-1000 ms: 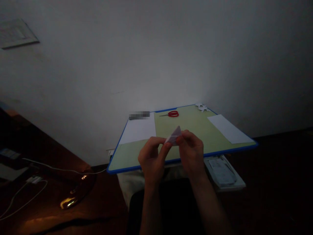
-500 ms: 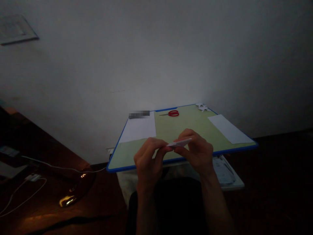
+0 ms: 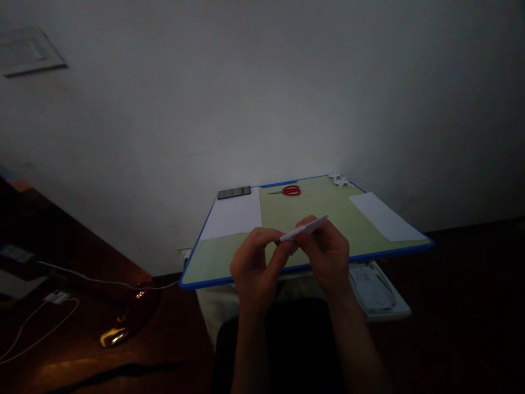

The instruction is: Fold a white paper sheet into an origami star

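Note:
Both my hands are raised above the near edge of a green board with a blue rim (image 3: pixel 213 257). Between them is a small folded white paper piece (image 3: pixel 305 227), seen almost edge-on and tilted up to the right. My left hand (image 3: pixel 256 268) pinches its left end with curled fingers. My right hand (image 3: pixel 326 254) grips its right part from below and behind, fingers closed round it.
On the board lie a white sheet (image 3: pixel 233 216) at the left, a white strip (image 3: pixel 383 216) at the right, red-handled scissors (image 3: pixel 289 190), a dark phone (image 3: pixel 233 192) and small folded white pieces (image 3: pixel 339 179) at the far edge. White cables (image 3: pixel 53 306) run over the dark wooden surface on the left.
The folded paper went from showing its flat triangular face to lying nearly edge-on, then tilted up at the right. Both hands stayed on it and shifted only slightly.

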`<state>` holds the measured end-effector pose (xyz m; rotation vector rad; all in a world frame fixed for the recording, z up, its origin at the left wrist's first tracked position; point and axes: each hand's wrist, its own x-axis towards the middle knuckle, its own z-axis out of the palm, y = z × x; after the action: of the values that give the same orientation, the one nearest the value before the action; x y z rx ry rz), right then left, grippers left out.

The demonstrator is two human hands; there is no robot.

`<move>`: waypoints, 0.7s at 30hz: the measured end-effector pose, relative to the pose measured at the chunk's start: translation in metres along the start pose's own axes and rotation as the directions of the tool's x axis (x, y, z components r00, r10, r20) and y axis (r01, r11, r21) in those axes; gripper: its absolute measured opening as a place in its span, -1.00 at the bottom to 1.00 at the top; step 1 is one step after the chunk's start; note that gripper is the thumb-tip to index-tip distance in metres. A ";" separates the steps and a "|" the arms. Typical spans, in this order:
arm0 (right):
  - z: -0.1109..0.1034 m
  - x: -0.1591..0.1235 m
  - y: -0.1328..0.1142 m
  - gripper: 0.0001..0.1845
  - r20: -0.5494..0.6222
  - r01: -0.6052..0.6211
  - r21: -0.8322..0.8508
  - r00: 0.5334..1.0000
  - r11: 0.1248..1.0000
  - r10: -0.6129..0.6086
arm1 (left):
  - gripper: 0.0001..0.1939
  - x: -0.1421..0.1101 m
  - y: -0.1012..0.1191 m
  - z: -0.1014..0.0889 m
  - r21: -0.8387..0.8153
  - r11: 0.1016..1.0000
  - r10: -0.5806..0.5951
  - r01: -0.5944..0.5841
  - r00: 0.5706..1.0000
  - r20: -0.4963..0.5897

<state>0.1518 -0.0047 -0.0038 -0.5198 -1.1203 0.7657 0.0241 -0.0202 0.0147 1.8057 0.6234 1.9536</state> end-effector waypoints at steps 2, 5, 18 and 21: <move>0.001 0.000 0.000 -0.74 0.033 -0.018 0.040 0.999 0.999 0.016 | -0.86 0.000 0.001 0.000 0.008 1.000 0.007 -0.007 1.000 -0.017; 0.001 -0.001 0.000 -0.77 0.075 -0.020 0.071 0.997 0.997 0.015 | -0.84 -0.001 0.002 0.000 0.034 0.999 0.017 -0.016 1.000 -0.010; -0.002 0.001 -0.003 -0.77 0.027 -0.106 0.042 0.994 0.993 0.105 | -0.92 -0.002 0.002 -0.001 0.033 0.987 -0.152 0.155 0.985 -0.082; -0.005 0.002 -0.003 -0.80 0.066 -0.117 0.004 0.991 0.993 0.116 | -0.93 0.000 0.001 0.000 -0.046 0.955 -0.295 0.292 0.945 -0.141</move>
<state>0.1576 -0.0051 -0.0017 -0.5602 -1.1549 0.8943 0.0242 -0.0208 0.0147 1.4654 0.8581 1.8890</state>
